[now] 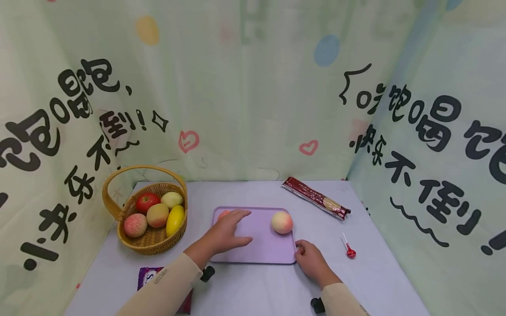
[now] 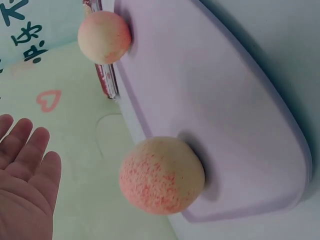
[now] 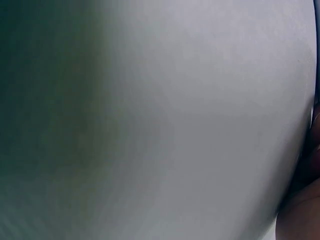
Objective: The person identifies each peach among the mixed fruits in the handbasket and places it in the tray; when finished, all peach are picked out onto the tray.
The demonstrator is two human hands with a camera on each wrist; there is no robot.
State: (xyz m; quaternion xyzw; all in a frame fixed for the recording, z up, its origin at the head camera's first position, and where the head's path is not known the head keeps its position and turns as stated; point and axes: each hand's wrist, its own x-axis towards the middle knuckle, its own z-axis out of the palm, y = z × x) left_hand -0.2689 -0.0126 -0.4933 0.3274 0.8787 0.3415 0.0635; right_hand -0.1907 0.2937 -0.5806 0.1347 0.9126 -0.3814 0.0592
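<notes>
A shallow lilac tray (image 1: 261, 250) lies on the table, with a pale peach (image 1: 282, 222) near its right end. Over the left part of the tray my left hand (image 1: 227, 232) is spread, thumb apart from the fingers, holding nothing. Behind it a second, red-speckled peach (image 2: 162, 175) sits at the tray's far left corner; the head view shows only a sliver of it. My right hand (image 1: 312, 261) grips the tray's front right corner with curled fingers. In the right wrist view that hand (image 3: 305, 200) shows only at the right edge.
At the left stands a handled wicker basket (image 1: 156, 248) of fruit. A long maroon snack packet (image 1: 316, 198) lies at the back right, a red lollipop (image 1: 350, 253) in front of it. The left forearm partly covers a purple packet (image 1: 148, 276). Printed curtains enclose the table.
</notes>
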